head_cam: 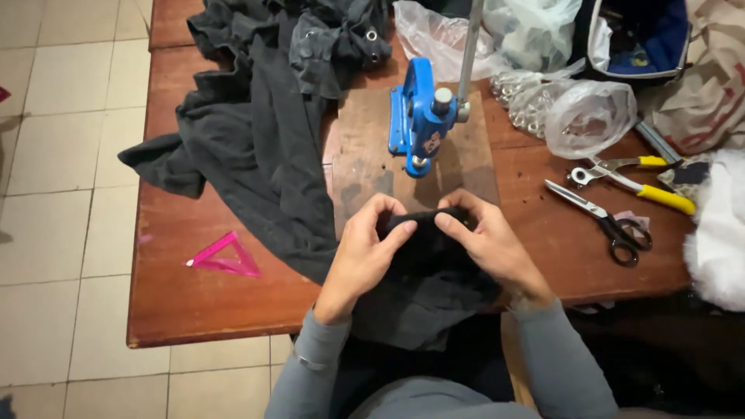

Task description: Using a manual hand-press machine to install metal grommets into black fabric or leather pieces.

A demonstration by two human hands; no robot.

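Dark cloth fold point(423, 233): a bunched edge of black fabric, held up between both hands at the near edge of the tabletop point(202, 302), just in front of the blue press; the rest of it hangs down toward the person's lap.
Left hand point(365, 248): fingers curled over the left side of the fold, thumb and fingertips pinching the cloth.
Right hand point(485, 237): closed on the right side of the same fold, thumb pressed onto the fabric and fingers wrapped behind it.
Hands together: close to each other, nearly touching across the fold.
Blue press point(419, 116): a small hand press standing upright on a brown board point(365, 163), its grey lever rising out of the top of the picture.
Garment pile point(264, 109): dark grey clothing heaped across the left and far part of the tabletop, one end hanging over the left edge; metal eyelets show near the top.
Clear bag point(590, 116): a swollen plastic bag right of the press; small silvery metal rings show in a second bag point(521, 91) just beside it.
Far bags point(497, 31): crumpled clear plastic behind the press, contents unclear.
Open case point(640, 39): a dark container at the far right with blue lining; what lies inside is too dim to tell.
Scissors point(601, 217): black-handled, lying flat, right of the hands.
Pliers point(636, 182): yellow-handled, just beyond the scissors.
Pink triangle point(225, 256): a plastic set square on the bare wood, left.
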